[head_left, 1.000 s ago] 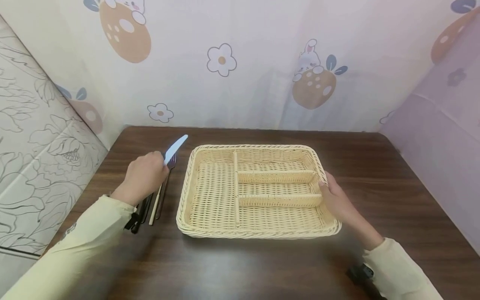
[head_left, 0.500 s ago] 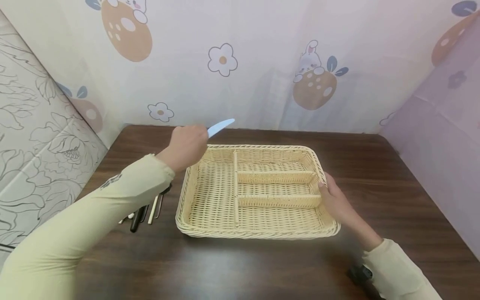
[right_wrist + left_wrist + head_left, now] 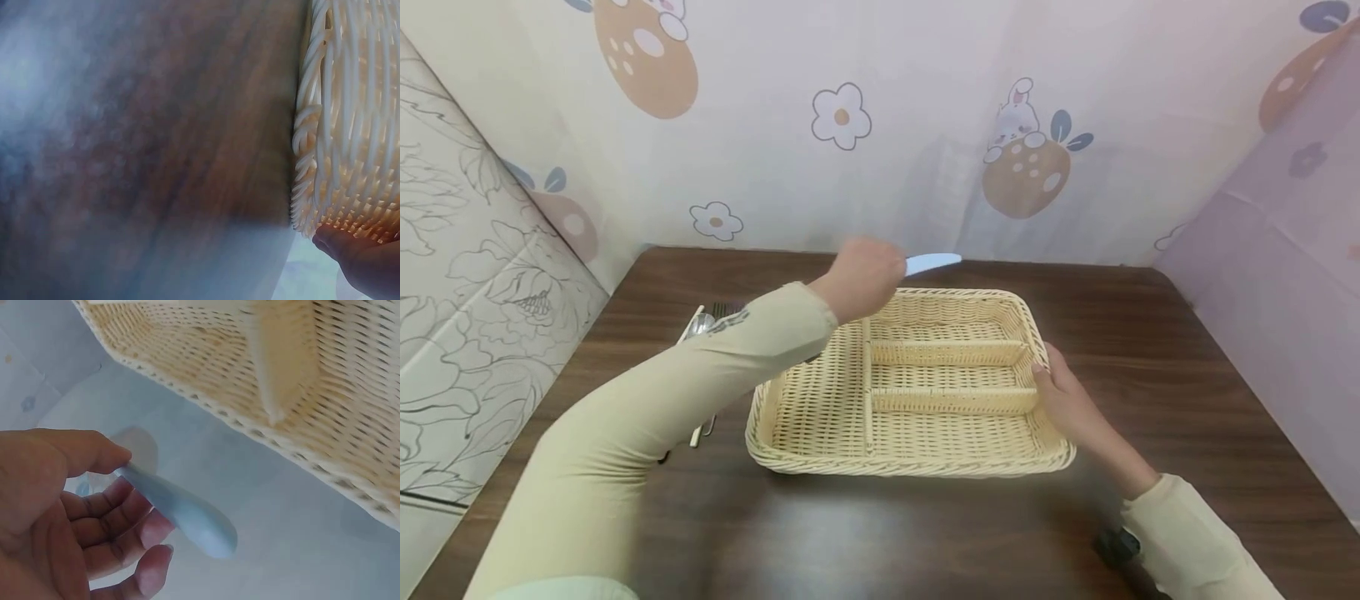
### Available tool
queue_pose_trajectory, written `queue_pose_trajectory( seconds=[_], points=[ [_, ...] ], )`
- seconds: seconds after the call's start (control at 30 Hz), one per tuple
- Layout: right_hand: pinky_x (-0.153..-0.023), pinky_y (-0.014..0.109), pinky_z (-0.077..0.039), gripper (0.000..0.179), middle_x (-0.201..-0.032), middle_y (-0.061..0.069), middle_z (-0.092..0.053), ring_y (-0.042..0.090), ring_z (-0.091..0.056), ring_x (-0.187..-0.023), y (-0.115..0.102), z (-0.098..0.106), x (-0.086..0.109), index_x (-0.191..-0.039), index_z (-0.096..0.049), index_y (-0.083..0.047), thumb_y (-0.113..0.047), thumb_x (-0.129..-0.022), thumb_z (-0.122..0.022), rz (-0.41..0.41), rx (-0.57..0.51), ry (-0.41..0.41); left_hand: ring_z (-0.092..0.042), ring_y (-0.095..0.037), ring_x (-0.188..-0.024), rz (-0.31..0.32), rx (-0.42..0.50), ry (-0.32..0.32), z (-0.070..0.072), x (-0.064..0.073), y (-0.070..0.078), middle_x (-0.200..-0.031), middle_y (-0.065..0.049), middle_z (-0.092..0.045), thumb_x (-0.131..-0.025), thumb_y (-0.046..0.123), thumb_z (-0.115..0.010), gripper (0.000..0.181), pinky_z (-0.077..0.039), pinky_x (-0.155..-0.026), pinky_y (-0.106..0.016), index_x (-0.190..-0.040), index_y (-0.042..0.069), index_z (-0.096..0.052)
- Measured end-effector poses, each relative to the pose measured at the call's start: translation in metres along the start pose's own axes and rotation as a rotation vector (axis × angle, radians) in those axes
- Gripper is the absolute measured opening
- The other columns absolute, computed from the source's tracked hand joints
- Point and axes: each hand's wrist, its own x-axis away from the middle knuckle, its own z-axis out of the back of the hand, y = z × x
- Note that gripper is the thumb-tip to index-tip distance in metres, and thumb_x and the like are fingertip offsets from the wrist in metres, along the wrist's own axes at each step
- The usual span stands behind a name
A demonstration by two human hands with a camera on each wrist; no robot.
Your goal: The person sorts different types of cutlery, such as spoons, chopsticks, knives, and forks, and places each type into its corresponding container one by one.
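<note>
No lettering, brand or number can be read; the dark print (image 3: 728,322) on the left sleeve (image 3: 666,396) is too small and blurred to make out.

Home vibes are given off tbh: bunny-print fabric (image 3: 910,167) is hung beyond the gripping left hand (image 3: 863,279), a wood-grain table (image 3: 850,533) is set below it.

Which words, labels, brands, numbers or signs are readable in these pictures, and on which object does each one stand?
No text is readable in any view.
Left sleeve: one dark marking, too small and blurred to tell if it is lettering.
Light blue knife and basket: no lettering visible.
Background cloth: only pictures, no words visible.
</note>
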Motion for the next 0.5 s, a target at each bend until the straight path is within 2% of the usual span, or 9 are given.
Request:
queue_pose_trajectory(
  seconds=[0.17,0.3,0.5],
  points=[
    [-0.078,0.047,-0.053,0.054,-0.131,0.038,-0.033,0.038,-0.062,-0.091,-0.001,0.0,0.002,-0.151,0.001,-0.005,-0.025,-0.105,-0.02,0.025,0.012,0.008,-0.045,-0.012,-0.066,-0.053,-0.055,-0.066,0.0,-0.021,0.022,-0.08,0.001,-0.06,-0.089,-0.002,-0.047,0.025,-0.051,-0.063,-0.032,-0.092,0.011,-0.067],
    [-0.075,0.047,-0.054,0.054,-0.129,0.039,-0.035,0.037,-0.063,-0.086,-0.002,0.0,0.003,-0.151,0.001,-0.005,-0.024,-0.105,-0.021,0.027,0.001,0.006,-0.041,-0.011,-0.064,-0.103,-0.096,-0.111,-0.007,-0.035,0.035,-0.077,0.005,-0.057,-0.093,0.003,-0.047,0.023,-0.05,-0.066,-0.031,-0.093,0.016,-0.066],
    [-0.073,0.045,-0.055,0.055,-0.128,0.039,-0.036,0.035,-0.065,-0.082,-0.001,0.0,0.003,-0.151,0.002,-0.006,-0.024,-0.105,-0.022,0.022,0.008,0.011,-0.034,-0.011,-0.059,-0.141,-0.066,-0.143,-0.021,-0.046,0.045,-0.067,0.006,-0.047,-0.096,0.005,-0.046,0.023,-0.04,-0.054,-0.025,-0.086,0.016,-0.063]
  ],
)
